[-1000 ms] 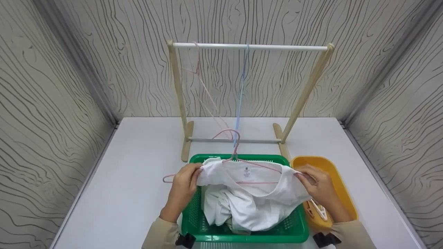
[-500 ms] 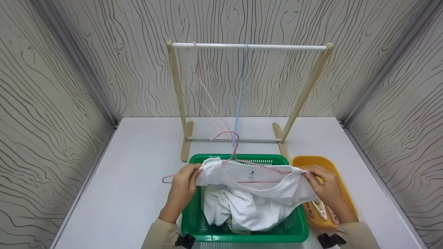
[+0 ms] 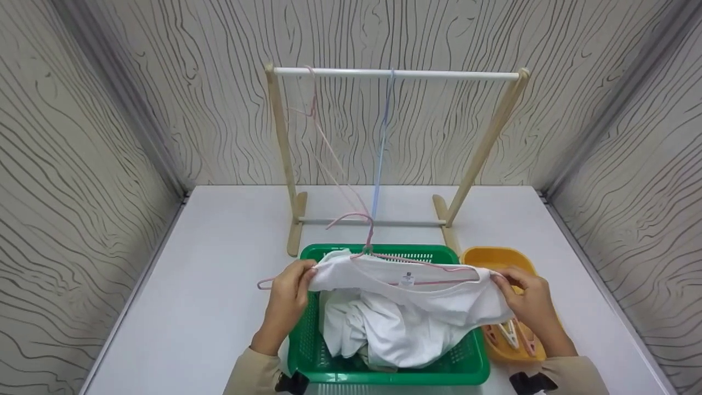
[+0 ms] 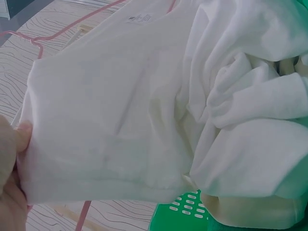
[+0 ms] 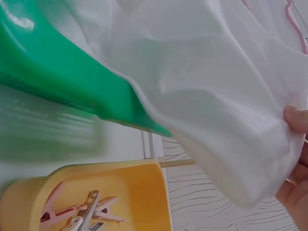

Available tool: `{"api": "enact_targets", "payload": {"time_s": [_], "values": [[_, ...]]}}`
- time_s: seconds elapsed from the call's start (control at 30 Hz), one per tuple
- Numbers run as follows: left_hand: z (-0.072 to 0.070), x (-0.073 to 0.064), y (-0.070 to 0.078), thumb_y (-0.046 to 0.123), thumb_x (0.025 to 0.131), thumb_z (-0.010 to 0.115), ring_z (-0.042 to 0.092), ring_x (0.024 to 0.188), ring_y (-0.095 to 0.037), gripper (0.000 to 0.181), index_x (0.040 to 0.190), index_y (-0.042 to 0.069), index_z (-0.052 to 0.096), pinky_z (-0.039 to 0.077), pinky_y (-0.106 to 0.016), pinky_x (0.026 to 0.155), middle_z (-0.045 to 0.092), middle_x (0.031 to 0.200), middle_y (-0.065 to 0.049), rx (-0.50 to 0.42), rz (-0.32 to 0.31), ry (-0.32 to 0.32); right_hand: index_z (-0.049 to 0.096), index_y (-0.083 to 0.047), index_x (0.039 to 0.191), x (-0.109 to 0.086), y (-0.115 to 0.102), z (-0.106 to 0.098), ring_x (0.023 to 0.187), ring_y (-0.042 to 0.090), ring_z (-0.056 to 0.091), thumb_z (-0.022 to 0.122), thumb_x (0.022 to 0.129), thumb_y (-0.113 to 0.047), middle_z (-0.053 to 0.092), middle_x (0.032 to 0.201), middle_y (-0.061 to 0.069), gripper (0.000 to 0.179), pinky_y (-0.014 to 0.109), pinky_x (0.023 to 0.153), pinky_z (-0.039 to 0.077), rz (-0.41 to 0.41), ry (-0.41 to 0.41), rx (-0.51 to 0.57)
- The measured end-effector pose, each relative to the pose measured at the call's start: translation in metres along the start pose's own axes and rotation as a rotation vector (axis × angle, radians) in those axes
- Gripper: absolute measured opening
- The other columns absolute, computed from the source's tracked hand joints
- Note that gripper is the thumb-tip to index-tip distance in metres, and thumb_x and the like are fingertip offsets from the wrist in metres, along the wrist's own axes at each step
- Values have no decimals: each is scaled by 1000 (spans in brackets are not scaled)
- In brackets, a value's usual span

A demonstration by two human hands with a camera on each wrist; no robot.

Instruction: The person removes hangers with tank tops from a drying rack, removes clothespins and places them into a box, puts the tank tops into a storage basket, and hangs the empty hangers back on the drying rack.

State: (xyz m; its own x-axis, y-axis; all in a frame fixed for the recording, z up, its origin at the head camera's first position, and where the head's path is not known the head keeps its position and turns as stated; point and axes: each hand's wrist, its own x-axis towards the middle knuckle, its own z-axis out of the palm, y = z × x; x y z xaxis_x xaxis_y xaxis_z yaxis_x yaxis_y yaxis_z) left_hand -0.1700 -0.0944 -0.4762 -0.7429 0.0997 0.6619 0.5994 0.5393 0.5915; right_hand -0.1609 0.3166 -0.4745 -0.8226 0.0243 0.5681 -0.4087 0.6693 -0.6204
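A white T-shirt [image 3: 439, 323] is stretched between both hands above a green basket [image 3: 389, 377], its lower part bunched in the basket. Inside its neckline runs a pink clothes hanger [image 3: 368, 233], hook up and bent to the left. One end of the hanger pokes out past the left hand [image 3: 289, 291], which pinches the shirt's left shoulder between thumb and fingers. On the other side, the right hand [image 3: 526, 296] pinches the right shoulder, over the yellow bin. The hanger's right end is hidden by cloth. In the right wrist view, the right thumb [image 5: 296, 118] presses on the fabric.
Behind the basket stands a wooden rack [image 3: 488, 148] with a white top rod [image 3: 439, 74]. A pink hanger [image 3: 329, 145] and a blue hanger [image 3: 380, 153] hang from it. The yellow bin [image 3: 496, 252] at right holds several clothespins [image 5: 89, 211].
The right hand has moved to the right, drawing the shirt's right shoulder outward and widening the neckline. The hanger's hook has sunk and shifted slightly left. The left hand has barely moved.
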Motion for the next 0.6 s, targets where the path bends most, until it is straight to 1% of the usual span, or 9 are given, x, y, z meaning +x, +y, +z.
{"api": "enact_targets", "payload": {"time_s": [0.1, 0.17, 0.23, 0.3, 0.43, 0.6], "values": [[0, 0, 1, -4, 90, 59, 68, 79, -18, 8, 96, -1, 62, 61, -33, 70, 69, 89, -11, -4, -3, 2, 71, 3, 84, -3, 4, -2, 75, -18, 53, 68, 78, 15, 70, 80, -2, 14, -4, 69, 45, 55, -23, -30], [0, 0, 1, -4, 90, 59, 68, 79, -17, 7, 96, -1, 62, 61, -33, 70, 69, 89, -10, -7, -8, 4, 71, 3, 86, -4, 7, -2, 74, -17, 53, 67, 79, 13, 71, 80, 6, 13, -4, 68, 44, 83, -37, -42], [-1, 0, 1, -5, 90, 59, 69, 79, -19, 8, 96, -1, 62, 61, -34, 70, 69, 89, -11, -14, -8, 8, 71, 4, 86, -6, 9, -2, 73, -17, 52, 67, 80, 13, 71, 81, 16, 12, -5, 68, 44, 97, -43, -48], [-1, 0, 0, -6, 90, 58, 69, 80, -21, 8, 96, -2, 62, 61, -35, 71, 69, 89, -12, -23, -6, 12, 71, 6, 86, -7, 11, -1, 72, -17, 52, 67, 79, 13, 70, 81, 22, 10, -5, 66, 43, 96, -42, -49], [-1, 0, 1, -6, 91, 58, 70, 82, -23, 8, 97, -2, 62, 61, -36, 74, 69, 90, -13, -56, -24, 15, 71, 7, 85, -8, 14, 1, 72, -19, 51, 68, 79, 13, 70, 81, 24, 10, -6, 65, 43, 95, -45, -54], [0, 1, 1, -3, 92, 57, 71, 84, -24, 8, 99, -2, 62, 61, -35, 76, 70, 92, -13, -88, -51, 10, 71, 4, 89, -9, 14, 2, 72, -17, 51, 68, 82, 8, 71, 85, 22, 8, -3, 64, 44, 167, -89, -59]]}}
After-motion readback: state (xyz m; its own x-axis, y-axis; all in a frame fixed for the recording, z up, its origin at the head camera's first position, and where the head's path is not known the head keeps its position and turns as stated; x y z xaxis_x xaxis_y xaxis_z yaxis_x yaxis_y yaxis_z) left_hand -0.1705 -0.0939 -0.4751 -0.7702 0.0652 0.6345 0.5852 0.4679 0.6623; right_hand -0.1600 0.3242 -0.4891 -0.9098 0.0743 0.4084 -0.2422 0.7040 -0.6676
